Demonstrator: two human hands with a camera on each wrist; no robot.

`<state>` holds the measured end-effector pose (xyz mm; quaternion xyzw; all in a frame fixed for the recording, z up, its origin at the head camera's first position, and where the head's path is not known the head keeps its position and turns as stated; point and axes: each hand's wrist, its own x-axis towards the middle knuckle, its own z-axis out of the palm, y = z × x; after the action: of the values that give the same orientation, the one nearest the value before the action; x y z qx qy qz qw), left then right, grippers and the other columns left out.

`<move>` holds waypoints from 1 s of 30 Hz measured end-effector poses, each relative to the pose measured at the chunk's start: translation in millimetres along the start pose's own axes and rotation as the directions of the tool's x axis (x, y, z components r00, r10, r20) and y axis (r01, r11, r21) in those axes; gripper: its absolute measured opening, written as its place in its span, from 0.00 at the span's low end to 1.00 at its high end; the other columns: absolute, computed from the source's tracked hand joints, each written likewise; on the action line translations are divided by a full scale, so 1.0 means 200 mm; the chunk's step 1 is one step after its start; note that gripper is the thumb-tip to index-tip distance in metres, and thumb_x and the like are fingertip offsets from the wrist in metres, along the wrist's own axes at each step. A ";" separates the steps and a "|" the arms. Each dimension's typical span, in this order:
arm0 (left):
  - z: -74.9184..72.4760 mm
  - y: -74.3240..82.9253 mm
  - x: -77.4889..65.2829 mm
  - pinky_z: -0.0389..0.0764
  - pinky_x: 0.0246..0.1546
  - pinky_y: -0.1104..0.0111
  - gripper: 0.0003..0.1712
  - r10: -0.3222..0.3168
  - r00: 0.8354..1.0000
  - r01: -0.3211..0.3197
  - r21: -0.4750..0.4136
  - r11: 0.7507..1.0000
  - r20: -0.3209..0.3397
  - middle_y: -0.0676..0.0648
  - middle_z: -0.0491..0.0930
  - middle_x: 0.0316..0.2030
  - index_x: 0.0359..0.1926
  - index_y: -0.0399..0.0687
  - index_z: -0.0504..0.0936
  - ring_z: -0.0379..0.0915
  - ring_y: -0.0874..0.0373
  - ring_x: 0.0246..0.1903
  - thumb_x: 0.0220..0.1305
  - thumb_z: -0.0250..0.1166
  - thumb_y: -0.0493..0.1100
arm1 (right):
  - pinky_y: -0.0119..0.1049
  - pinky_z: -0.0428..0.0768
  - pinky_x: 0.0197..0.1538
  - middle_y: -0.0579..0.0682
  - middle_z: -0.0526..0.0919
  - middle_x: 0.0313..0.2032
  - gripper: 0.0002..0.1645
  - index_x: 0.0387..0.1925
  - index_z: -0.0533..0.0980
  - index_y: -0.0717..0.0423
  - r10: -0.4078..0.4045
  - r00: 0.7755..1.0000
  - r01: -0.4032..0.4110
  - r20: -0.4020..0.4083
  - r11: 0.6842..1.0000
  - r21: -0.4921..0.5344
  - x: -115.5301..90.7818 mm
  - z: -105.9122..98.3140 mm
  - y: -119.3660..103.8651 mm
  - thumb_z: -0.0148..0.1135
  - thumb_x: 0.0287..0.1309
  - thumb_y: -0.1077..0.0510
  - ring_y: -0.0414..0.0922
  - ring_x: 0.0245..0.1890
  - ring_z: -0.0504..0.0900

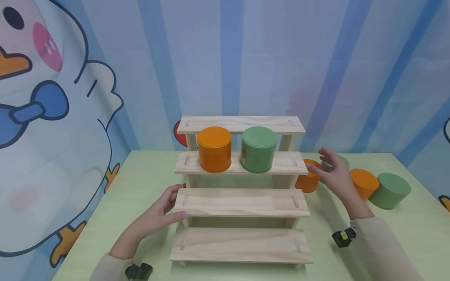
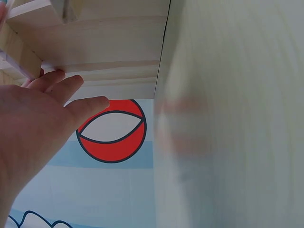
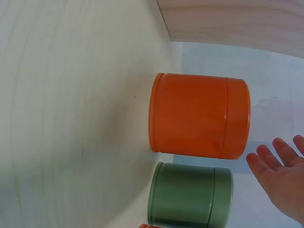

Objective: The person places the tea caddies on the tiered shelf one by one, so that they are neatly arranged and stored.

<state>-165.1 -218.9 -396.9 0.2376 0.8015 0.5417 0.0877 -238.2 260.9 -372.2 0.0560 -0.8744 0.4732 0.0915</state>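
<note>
A four-tier wooden shelf (image 1: 242, 203) stands in the middle of the table. My left hand (image 1: 156, 214) holds its left side, the thumb on the second-lowest board and the other fingers reaching behind. In the left wrist view those fingers (image 2: 66, 90) lie at a wooden upright, partly hidden. My right hand (image 1: 337, 177), fingers spread and holding nothing, hovers by an orange tin (image 3: 199, 116) just right of the shelf. A green tin (image 3: 190, 194) stands close beside that one. On the second tier from the top sit another orange tin (image 1: 214, 150) and another green tin (image 1: 259, 150).
Farther right on the table stand one more orange tin (image 1: 363, 183) and one more green tin (image 1: 391, 191), close together. A blue striped backdrop (image 1: 260, 58) with a cartoon bird (image 1: 52, 175) rises behind and to the left of the table (image 1: 147, 171).
</note>
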 end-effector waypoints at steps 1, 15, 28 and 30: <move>0.00 0.00 0.00 0.50 0.63 0.32 0.40 0.001 1.000 -0.001 0.000 1.000 0.001 0.35 0.62 0.67 0.69 0.39 0.51 0.53 0.34 0.68 0.65 0.64 0.41 | 0.59 0.69 0.59 0.65 0.56 0.71 0.50 0.75 0.47 0.59 0.006 1.000 -0.006 0.004 1.000 -0.003 0.00 0.00 0.00 0.62 0.62 0.46 0.68 0.65 0.62; 0.00 0.00 0.00 0.49 0.63 0.33 0.40 -0.008 1.000 0.008 -0.006 1.000 0.001 0.36 0.61 0.68 0.69 0.40 0.51 0.51 0.35 0.69 0.65 0.64 0.42 | 0.61 0.61 0.65 0.68 0.53 0.71 0.52 0.74 0.45 0.62 0.045 0.998 -0.042 0.049 0.997 -0.065 0.05 0.03 0.09 0.61 0.63 0.46 0.67 0.69 0.56; 0.00 -0.01 0.00 0.49 0.64 0.33 0.40 -0.007 1.000 0.007 -0.012 1.000 -0.001 0.36 0.60 0.69 0.69 0.40 0.51 0.50 0.34 0.69 0.65 0.64 0.42 | 0.60 0.64 0.65 0.70 0.53 0.70 0.51 0.74 0.44 0.66 0.073 0.991 -0.061 0.115 0.992 -0.109 0.06 0.05 0.12 0.62 0.62 0.52 0.67 0.66 0.59; 0.00 -0.01 0.00 0.48 0.64 0.34 0.40 -0.012 1.000 0.012 -0.016 1.000 -0.003 0.36 0.60 0.69 0.69 0.41 0.51 0.51 0.35 0.69 0.64 0.64 0.41 | 0.60 0.64 0.65 0.71 0.53 0.70 0.52 0.73 0.44 0.66 0.078 0.990 -0.064 0.116 0.991 -0.119 0.06 0.05 0.12 0.62 0.62 0.51 0.67 0.66 0.60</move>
<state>-165.8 -220.4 -398.7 0.2310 0.7988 0.5479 0.0916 -256.0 265.9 -395.4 0.0479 -0.9056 0.4208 0.0246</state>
